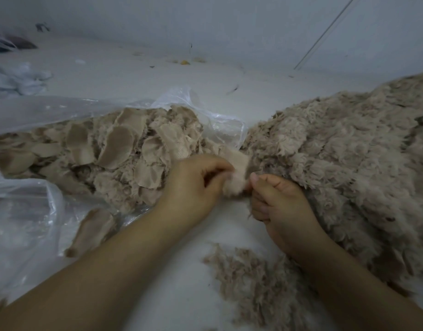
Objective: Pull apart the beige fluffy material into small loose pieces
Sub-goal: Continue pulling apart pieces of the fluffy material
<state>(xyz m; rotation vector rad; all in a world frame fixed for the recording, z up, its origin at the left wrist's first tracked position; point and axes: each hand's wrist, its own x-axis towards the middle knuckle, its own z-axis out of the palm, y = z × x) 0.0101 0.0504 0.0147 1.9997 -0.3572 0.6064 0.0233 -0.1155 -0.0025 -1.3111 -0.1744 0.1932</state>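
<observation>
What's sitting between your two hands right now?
In the head view, one small beige fabric piece, pinched by the left hand and the right hand at once; nothing else lies between them.

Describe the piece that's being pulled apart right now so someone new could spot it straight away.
Find the big fluffy pile on the right and the clear plastic bag of fabric scraps on the left. Between them, the left hand and right hand pinch one small beige piece, the only scrap lifted off the surface.

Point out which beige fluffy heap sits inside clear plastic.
The left heap of beige fabric scraps: the clear plastic bag wraps it. The big fluffy pile at right and the small loose tuft lie bare.
</observation>
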